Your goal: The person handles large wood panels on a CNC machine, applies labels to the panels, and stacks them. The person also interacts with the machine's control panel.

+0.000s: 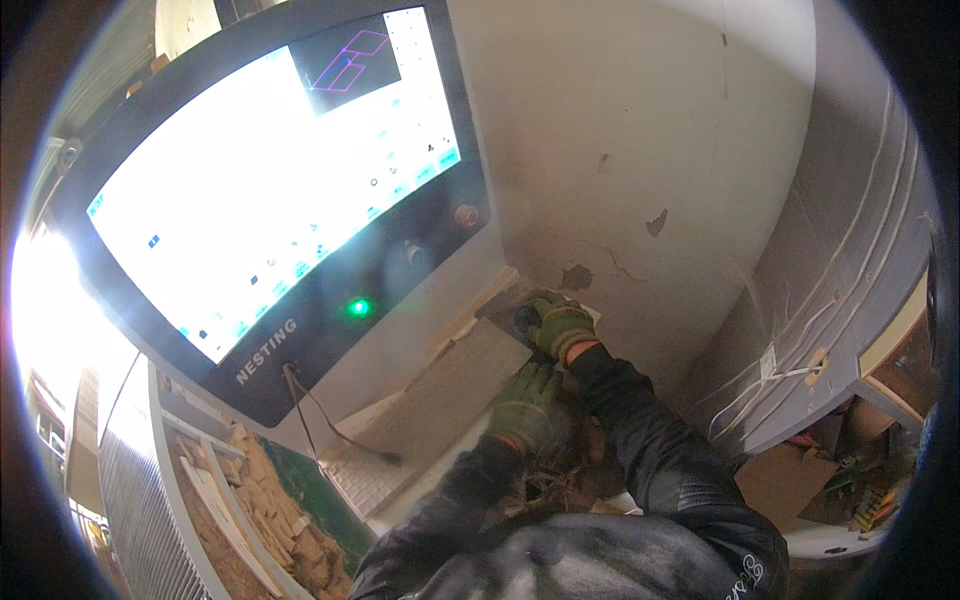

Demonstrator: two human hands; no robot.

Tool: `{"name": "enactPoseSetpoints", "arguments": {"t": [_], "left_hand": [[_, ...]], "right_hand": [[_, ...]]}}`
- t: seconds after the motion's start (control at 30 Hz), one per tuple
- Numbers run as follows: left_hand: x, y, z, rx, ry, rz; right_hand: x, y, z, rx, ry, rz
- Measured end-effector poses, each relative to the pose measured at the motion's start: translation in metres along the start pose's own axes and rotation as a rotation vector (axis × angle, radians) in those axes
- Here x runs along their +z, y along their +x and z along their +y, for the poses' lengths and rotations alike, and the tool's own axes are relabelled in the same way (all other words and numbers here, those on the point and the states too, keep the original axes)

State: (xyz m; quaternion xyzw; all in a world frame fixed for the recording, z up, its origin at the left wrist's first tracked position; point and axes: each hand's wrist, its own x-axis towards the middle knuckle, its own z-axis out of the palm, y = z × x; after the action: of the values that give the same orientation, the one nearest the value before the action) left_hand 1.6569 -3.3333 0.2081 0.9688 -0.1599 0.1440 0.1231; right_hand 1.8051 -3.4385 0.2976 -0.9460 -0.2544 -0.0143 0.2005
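My right hand [564, 326], in a green knit work glove with a dark sleeve, rests at the far right end of a narrow shelf, its fingers over a small dark object [525, 319] that may be a computer mouse. Close below it is my left hand [529, 409], gloved alike, lying at the shelf's front edge; what is under its palm is hidden. A dusty keyboard [367, 480] shows at the shelf's left end, partly beneath a grey-brown cover or board [450, 382]. Above the shelf stands a machine control panel with a bright screen [262, 180].
The panel carries a lit green button [359, 307], a knob [414, 253] and a red button [466, 217]. A cable [337, 427] hangs from it over the keyboard. At right are a grey panel with white cables [795, 367] and cardboard [784, 480]. Brown scraps [300, 540] lie lower left.
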Motion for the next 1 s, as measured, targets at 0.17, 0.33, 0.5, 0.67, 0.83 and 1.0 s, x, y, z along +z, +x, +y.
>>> {"name": "enactPoseSetpoints", "arguments": {"t": [0.17, 0.33, 0.5, 0.67, 0.83, 1.0], "left_hand": [[0.02, 0.009, -0.004, -0.097, -0.051, 0.041], [0.003, 0.008, 0.001, -0.13, -0.087, -0.004], [-0.014, 0.003, 0.006, -0.026, -0.026, 0.09], [-0.011, 0.007, 0.002, 0.119, -0.058, 0.312], [-0.017, 0.007, 0.008, 0.068, -0.116, 0.215], [-0.026, 0.008, 0.017, -0.047, -0.063, 0.072]], "right_hand": [[-0.008, -0.005, -0.006, -0.006, 0.002, -0.037], [0.007, 0.007, 0.005, -0.03, 0.066, -0.088], [0.033, 0.02, 0.024, -0.106, -0.12, 0.075], [0.039, 0.025, 0.031, -0.057, 0.044, 0.026], [0.042, 0.022, 0.03, -0.09, -0.098, 0.126], [0.036, 0.012, 0.024, -0.116, -0.042, 0.163]]}}
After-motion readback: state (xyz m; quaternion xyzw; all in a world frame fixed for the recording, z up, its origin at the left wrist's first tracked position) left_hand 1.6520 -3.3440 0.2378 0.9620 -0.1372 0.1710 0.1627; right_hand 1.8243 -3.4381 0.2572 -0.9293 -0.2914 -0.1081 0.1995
